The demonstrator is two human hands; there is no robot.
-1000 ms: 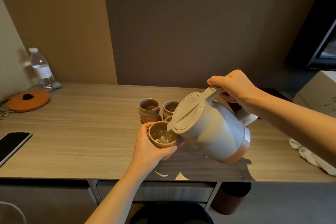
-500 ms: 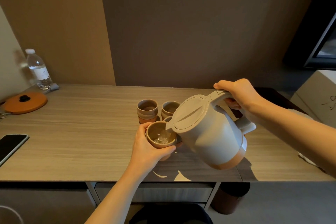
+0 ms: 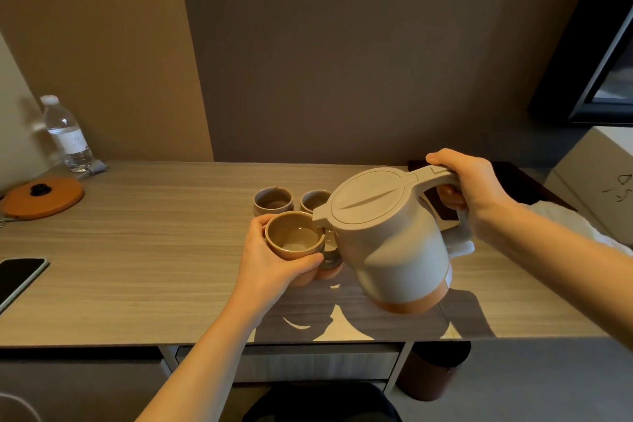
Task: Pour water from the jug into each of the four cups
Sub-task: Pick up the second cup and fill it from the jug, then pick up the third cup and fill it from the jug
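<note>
My right hand (image 3: 469, 185) grips the handle of the pale grey jug (image 3: 390, 243), which has an orange base band and hangs nearly level above the desk. Its spout sits at the rim of a tan cup (image 3: 294, 236) with water in the bottom. My left hand (image 3: 270, 260) is wrapped around that cup from the left and front. A third cup (image 3: 330, 253) stands right behind the held one, mostly hidden by the jug. Two more cups, one at the far left (image 3: 273, 200) and one to its right (image 3: 315, 199), stand further back.
The wooden desk (image 3: 144, 250) holds a water bottle (image 3: 66, 135) and an orange lid (image 3: 42, 195) at the far left, and a dark phone (image 3: 19, 279) at the left edge. A white cloth (image 3: 582, 223) lies at the right. A brown bin (image 3: 431, 377) stands under the desk.
The jug has tipped back from a steep pour to almost level. No water stream is seen now. My left hand has kept hold of the tan cup.
</note>
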